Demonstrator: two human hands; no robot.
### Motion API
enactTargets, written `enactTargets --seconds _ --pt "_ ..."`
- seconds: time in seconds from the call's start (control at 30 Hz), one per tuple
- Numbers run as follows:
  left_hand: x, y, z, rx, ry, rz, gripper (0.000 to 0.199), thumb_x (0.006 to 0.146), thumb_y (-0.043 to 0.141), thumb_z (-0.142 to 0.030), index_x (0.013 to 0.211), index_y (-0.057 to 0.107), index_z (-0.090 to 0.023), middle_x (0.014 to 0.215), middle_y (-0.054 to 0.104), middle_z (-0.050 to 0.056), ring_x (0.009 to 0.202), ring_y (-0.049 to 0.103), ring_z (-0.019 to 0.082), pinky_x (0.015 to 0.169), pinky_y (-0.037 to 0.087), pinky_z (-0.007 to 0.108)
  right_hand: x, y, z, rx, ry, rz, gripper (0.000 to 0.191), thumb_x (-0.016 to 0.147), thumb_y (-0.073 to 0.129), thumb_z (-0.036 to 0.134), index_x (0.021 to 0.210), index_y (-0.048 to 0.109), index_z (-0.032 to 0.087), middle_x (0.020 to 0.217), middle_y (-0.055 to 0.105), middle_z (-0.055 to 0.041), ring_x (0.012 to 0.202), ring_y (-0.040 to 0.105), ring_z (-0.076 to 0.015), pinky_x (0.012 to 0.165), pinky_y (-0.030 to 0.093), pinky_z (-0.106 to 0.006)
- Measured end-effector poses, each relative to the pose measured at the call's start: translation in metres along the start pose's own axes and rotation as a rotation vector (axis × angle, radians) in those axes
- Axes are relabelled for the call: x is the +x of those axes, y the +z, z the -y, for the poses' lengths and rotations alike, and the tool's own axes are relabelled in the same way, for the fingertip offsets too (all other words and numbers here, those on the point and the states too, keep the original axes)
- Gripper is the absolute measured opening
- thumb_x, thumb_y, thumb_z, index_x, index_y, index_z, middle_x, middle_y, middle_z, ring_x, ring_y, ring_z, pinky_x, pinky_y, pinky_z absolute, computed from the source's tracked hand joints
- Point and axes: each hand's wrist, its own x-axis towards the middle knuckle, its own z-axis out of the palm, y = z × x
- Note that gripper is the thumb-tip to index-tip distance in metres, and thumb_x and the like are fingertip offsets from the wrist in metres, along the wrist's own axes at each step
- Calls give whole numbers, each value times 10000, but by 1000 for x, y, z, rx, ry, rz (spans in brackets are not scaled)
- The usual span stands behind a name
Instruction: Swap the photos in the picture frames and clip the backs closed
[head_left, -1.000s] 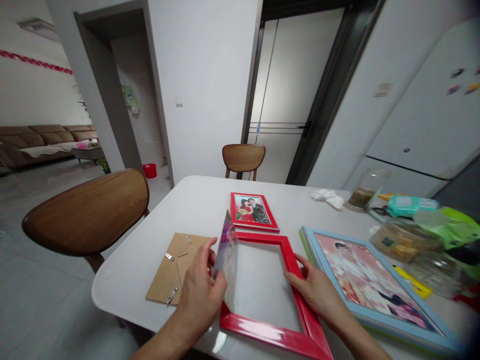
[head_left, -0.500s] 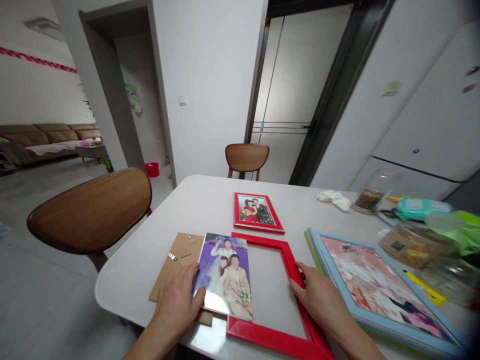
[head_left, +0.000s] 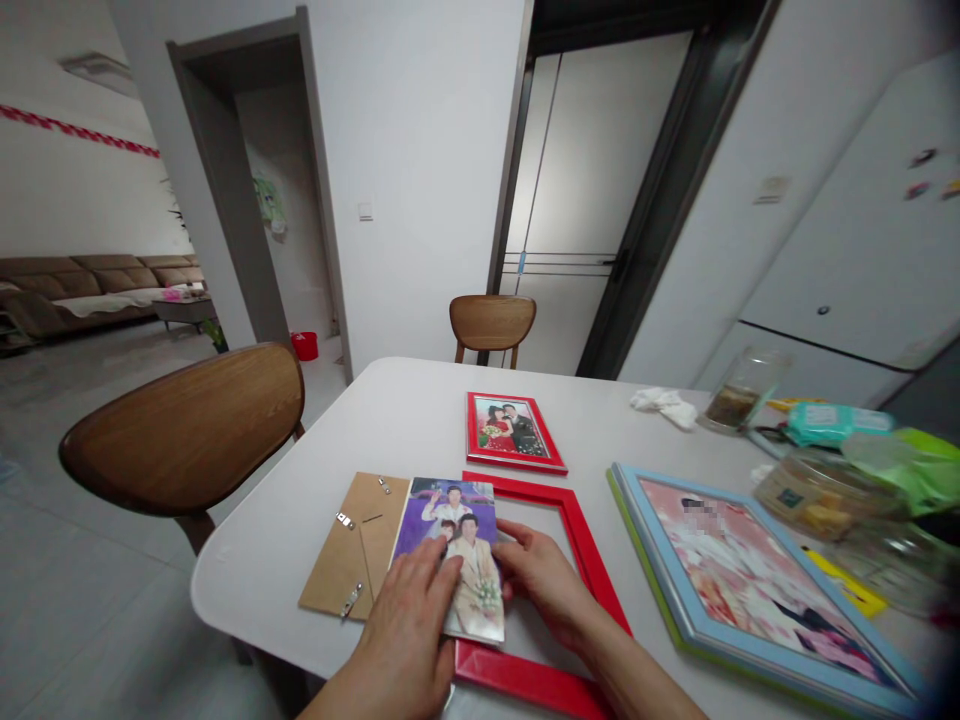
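Note:
A wedding photo (head_left: pixel 480 600) with a purple background lies over the left side of an empty-centred red picture frame (head_left: pixel 517 668). My left hand (head_left: pixel 409 625) rests on the photo's lower left part, its fingers stretched across the surface. At the photo's right edge, the fingers of my right hand (head_left: pixel 551 585) are closed on it, above the frame's opening. A brown backing board (head_left: pixel 337 560) with metal clips sits left of the photo, partly hidden by it and by my left hand.
A smaller red framed photo (head_left: pixel 514 430) lies farther back. To the right are a stacked blue frame (head_left: pixel 750 580), a glass jar (head_left: pixel 731 395), a crumpled tissue (head_left: pixel 664 407), a teal packet (head_left: pixel 836 424) and plastic containers (head_left: pixel 806 495). Wooden chairs (head_left: pixel 187 430) stand around the table.
My right hand has left the red frame's right side and moved left to the photo's edge. My left hand has slid right, onto the photo, uncovering more of the backing board.

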Motion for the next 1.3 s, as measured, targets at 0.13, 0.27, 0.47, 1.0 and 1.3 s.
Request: enactTargets --seconds 0.13,0.27,0.47,1.0,1.3 --pt "9 4 2 -67 82 -117 636 584 412 -54 1211 403 -158 1305 348 114 1194 295 267 972 263 453 -5 15 24 175 -64 43 291 629 558 242 894 573 124 484 507 60 403 442 -65 376 355 -180" --pt "18 -9 -5 -395 111 -385 515 691 363 -71 1190 431 -181 1240 445 68 1152 374 213 986 272 379 -18 21 48 302 -141 7 376 657 578 339 981 525 154 669 583 10 524 523 -87 459 418 -208" --pt "31 -4 -47 -1272 -255 -582 354 785 443 -270 1120 484 -159 1055 589 73 1006 516 236 861 412 336 -21 9 25 419 0 -77 332 707 524 361 972 539 160 881 635 -62 752 597 -156 637 475 -277" --pt "17 33 -23 -556 -128 -89 578 595 490 -85 1167 409 -81 1278 373 143 1181 321 236 1006 241 375 -17 -71 14 129 90 -196 502 638 411 150 1136 453 189 825 684 -45 673 639 -186 558 493 -264" --pt "14 41 -15 -294 23 -11 586 636 531 -105 1194 367 -41 1316 291 188 1215 257 245 998 261 395 2 -74 1 -47 21 -185 502 645 358 162 1141 437 151 823 683 -51 699 637 -182 587 482 -262"
